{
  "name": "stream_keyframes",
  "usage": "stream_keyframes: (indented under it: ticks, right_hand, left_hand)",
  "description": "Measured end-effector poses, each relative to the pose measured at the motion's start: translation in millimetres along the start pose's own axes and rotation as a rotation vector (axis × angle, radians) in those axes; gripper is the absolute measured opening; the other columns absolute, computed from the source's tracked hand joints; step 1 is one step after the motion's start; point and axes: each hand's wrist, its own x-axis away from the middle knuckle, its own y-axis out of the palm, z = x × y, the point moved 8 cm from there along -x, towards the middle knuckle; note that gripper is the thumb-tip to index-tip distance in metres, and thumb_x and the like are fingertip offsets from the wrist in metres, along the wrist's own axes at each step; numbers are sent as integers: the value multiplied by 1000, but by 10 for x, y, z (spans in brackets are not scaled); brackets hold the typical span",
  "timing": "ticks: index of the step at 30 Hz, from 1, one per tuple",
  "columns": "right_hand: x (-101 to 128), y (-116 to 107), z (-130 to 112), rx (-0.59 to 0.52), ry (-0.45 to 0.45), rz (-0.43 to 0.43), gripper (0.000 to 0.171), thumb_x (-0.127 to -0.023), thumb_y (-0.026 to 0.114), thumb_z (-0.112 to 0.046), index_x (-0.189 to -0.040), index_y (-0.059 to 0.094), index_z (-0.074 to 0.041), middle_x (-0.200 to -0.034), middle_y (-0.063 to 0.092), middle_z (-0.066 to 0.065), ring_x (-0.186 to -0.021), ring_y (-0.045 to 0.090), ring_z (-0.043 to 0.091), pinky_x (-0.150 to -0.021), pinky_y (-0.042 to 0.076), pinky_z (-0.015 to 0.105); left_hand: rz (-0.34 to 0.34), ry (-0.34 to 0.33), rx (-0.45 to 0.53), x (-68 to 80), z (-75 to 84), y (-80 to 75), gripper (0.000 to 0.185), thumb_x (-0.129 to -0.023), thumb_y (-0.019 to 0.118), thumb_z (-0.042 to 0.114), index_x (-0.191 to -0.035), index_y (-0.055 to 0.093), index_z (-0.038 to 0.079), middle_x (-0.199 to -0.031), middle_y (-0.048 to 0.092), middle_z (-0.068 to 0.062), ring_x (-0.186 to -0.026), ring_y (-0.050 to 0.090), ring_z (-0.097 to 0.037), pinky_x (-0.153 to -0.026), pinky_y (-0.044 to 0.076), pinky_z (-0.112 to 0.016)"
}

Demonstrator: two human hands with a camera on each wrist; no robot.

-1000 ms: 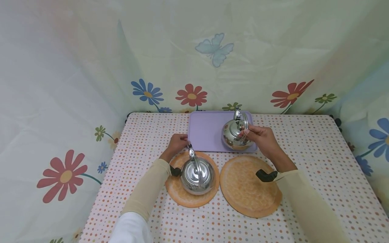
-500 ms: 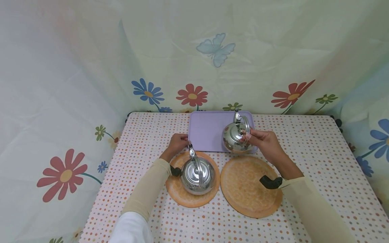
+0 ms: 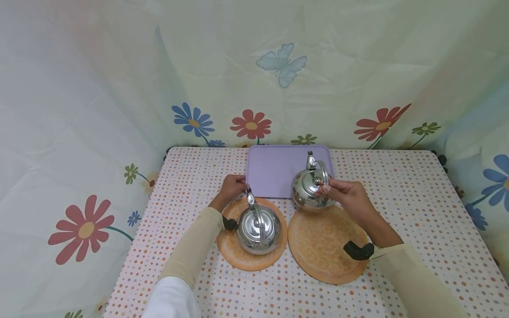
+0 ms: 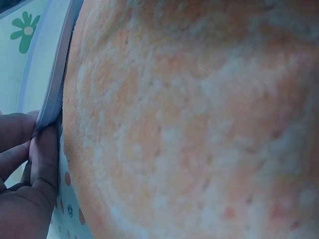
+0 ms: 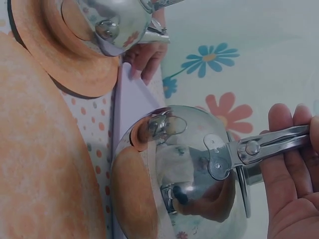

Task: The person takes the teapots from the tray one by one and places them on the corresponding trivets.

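My right hand (image 3: 350, 196) grips the handle of a shiny steel kettle (image 3: 308, 190), its spout toward the back wall. In the head view this kettle overlaps the front right part of a lilac tray (image 3: 270, 170). The right wrist view shows the kettle's round body (image 5: 184, 164) close up, with fingers (image 5: 286, 174) under the handle. My left hand (image 3: 232, 187) pinches the tray's front left corner; in the left wrist view thumb and fingers (image 4: 45, 159) meet at the tray's rim (image 4: 57, 64). A second steel kettle (image 3: 256, 232) stands on the left round orange mat (image 3: 234, 258).
The right round orange mat (image 3: 326, 247) lies in front of the held kettle, beside the left mat. A dotted cloth (image 3: 405, 194) covers the table. Behind it hangs a flowered backdrop (image 3: 314, 110). Black wrist mounts (image 3: 358, 250) sit at my sleeves.
My right hand has moved the kettle toward me, from over the tray to the tray's front edge and the right mat's far edge. The left hand, tray and other kettle stay put.
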Motion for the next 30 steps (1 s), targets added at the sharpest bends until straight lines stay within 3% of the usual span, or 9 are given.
stream_keyframes:
  ticks: [6, 15, 30]
  right_hand:
    - [77, -2, -48, 49, 2, 9, 38, -100, 56, -16, -127, 58, 10, -96, 73, 4, -97, 64, 3, -78, 51, 21]
    - [128, 90, -28, 4, 22, -29, 33, -99, 57, -14, -113, 64, 16, -94, 73, 7, -98, 64, 5, -79, 51, 22]
    - [336, 105, -62, 81, 58, -48, 33, -100, 56, -14, -120, 62, 12, -100, 72, 11, -99, 62, 3, -81, 49, 19]
  left_hand:
    - [-10, -4, 11, 7, -2, 10, 40, -86, 68, 4, -125, 63, -3, -95, 66, -10, -74, 56, -13, -68, 48, -24]
    - [-15, -14, 25, 22, 5, 2, 40, -87, 68, 6, -126, 63, -2, -99, 67, -9, -79, 59, -13, -72, 49, -26]
    - [-18, -10, 28, 13, -4, 5, 38, -88, 68, 7, -125, 64, -2, -97, 67, -9, -80, 60, -14, -71, 50, -26]
